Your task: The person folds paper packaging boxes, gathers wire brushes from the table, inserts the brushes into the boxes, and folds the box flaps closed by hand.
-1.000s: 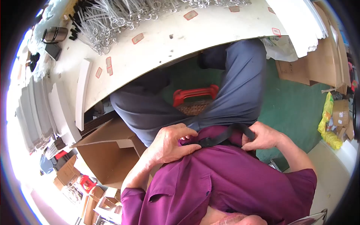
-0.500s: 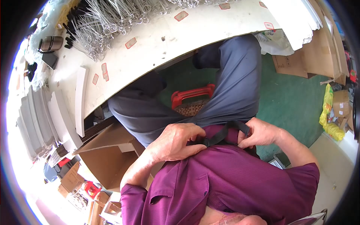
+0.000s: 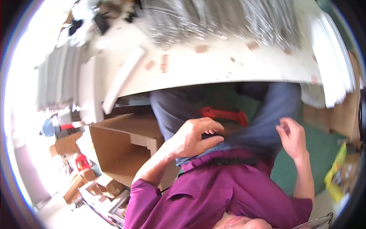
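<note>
A black strap lies across the waist of the purple shirt, blurred by motion. Just above its left part hovers my left hand, fingers curled and apart from the thumb, with nothing seen between them. My right hand is raised over the thigh of the dark blue trousers, clear of the strap, its fingers bent, apart and holding nothing.
Bundles of thin metal rods with ringed ends lie on the white table. White strips stand at its right. An open cardboard box is at the left, a red stool between the legs.
My right hand has let go of the strap and moved up and right. My left hand has come off the strap. The view has shifted, showing more of the table and rods.
</note>
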Motion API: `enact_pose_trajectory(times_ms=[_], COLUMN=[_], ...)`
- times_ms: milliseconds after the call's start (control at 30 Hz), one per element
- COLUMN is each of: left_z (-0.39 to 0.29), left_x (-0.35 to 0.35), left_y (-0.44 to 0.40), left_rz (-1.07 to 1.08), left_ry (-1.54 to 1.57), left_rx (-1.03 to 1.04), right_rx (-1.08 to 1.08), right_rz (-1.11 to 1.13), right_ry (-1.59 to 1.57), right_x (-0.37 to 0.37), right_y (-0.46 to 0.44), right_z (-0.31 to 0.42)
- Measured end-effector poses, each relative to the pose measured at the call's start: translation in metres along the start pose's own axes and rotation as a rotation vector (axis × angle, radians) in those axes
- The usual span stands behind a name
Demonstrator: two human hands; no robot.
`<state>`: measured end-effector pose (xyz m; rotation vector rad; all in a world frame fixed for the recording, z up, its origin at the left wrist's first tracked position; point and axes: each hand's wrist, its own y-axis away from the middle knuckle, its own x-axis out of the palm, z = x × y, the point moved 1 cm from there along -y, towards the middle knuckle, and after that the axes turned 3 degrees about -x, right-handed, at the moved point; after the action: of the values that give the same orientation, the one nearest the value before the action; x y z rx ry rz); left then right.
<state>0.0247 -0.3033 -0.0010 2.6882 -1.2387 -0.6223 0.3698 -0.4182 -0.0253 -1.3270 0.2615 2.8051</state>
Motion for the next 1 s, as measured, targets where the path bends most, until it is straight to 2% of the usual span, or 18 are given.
enact_pose_trajectory(times_ms=[67, 100, 200, 267, 333, 367, 400, 467, 533, 600, 667, 700, 733, 767, 933, 1000], left_z=[0.001, 0.004, 0.023, 0.04, 0.054, 0.066, 0.07, 0.078, 0.094, 0.111, 0.108, 0.108, 0.11, 0.11, 0.098, 0.093], left_x=[-0.033, -0.051, -0.114, -0.16, -0.192, -0.204, -0.208, -0.217, -0.232, -0.246, -0.252, -0.253, -0.253, -0.253, -0.246, -0.241], left_y=[0.006, 0.011, 0.028, 0.041, 0.05, 0.054, 0.055, 0.059, 0.065, 0.068, 0.071, 0.072, 0.073, 0.073, 0.07, 0.074], left_rz=[-0.272, -0.436, -0.873, -1.018, -0.972, -0.873, -0.894, -0.751, -0.726, -0.583, -0.561, -0.522, -0.528, -0.543, -0.624, -0.731], left_ry=[-0.028, -0.166, -0.581, -0.732, -0.962, -0.942, -0.941, -1.053, -1.038, -0.863, -0.836, -0.811, -0.807, -0.814, -0.785, -0.665], left_rx=[-0.006, 0.007, -0.015, -0.059, -0.267, -0.424, -0.426, -0.577, -0.569, -0.694, -0.699, -0.697, -0.707, -0.668, -0.625, -0.615], right_rx=[-0.01, -0.032, -0.335, -0.446, -0.534, -0.576, -0.617, -0.631, -0.571, -0.587, -0.696, -0.705, -0.625, -0.546, -0.647, -0.679], right_rz=[0.035, 0.045, -0.014, -0.076, -0.147, -0.189, -0.231, -0.226, -0.176, -0.17, -0.273, -0.268, -0.266, -0.266, -0.375, -0.394], right_ry=[-0.082, -0.086, -0.057, -0.067, -0.068, -0.058, -0.049, -0.04, -0.07, -0.073, 0.004, -0.002, -0.033, -0.063, 0.003, 0.017], right_x=[0.003, 0.003, 0.006, 0.007, 0.008, 0.01, 0.013, 0.022, 0.037, 0.05, 0.059, 0.063, 0.066, 0.068, 0.075, 0.077], right_y=[-0.011, -0.016, -0.036, -0.055, -0.073, -0.086, -0.097, -0.114, -0.129, -0.144, -0.155, -0.159, -0.162, -0.163, -0.164, -0.163], right_z=[0.005, 0.01, 0.031, 0.047, 0.06, 0.066, 0.071, 0.073, 0.073, 0.071, 0.072, 0.071, 0.067, 0.065, 0.063, 0.062])
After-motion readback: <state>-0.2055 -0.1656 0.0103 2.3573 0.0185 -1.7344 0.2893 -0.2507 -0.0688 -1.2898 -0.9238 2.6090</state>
